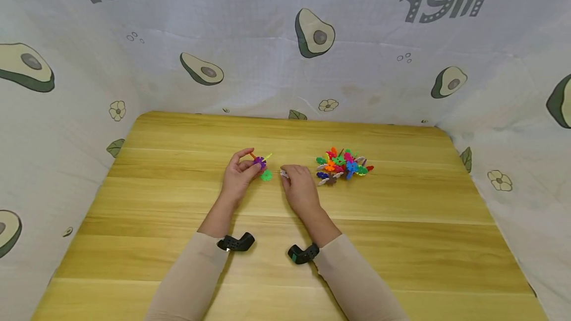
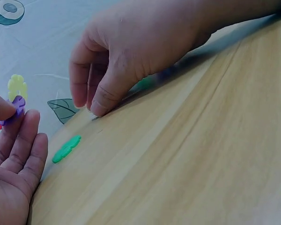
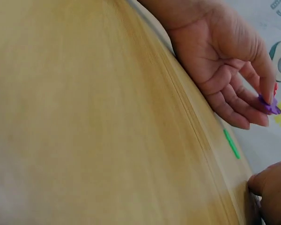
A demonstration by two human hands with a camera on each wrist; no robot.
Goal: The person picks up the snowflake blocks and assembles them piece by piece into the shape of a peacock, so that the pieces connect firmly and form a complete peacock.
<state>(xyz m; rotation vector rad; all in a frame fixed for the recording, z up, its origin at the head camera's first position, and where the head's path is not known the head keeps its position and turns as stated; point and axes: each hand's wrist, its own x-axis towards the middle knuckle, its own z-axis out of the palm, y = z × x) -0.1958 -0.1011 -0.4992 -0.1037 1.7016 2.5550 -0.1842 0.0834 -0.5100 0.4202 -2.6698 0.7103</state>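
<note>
My left hand [image 1: 237, 178] pinches a purple flower-shaped plastic disc [image 1: 260, 162] between thumb and fingers, raised above the table. A yellow disc [image 2: 17, 86] and an orange-red disc [image 1: 252, 155] stick out from the purple one and look joined to it. To the right, my right hand [image 1: 301, 189] is low at the tabletop, thumb and fingertips closed on a white piece [image 1: 283, 173]; fingers cover most of it. A green disc [image 2: 66, 149] lies flat on the wood between both hands, touched by neither.
A heap of many-coloured flower discs [image 1: 343, 165] lies to the right of my right hand. The wooden table [image 1: 392, 256] meets a pale avocado-print cloth [image 1: 263, 28] at the back and sides. Each wrist wears a black band device [image 1: 236, 242].
</note>
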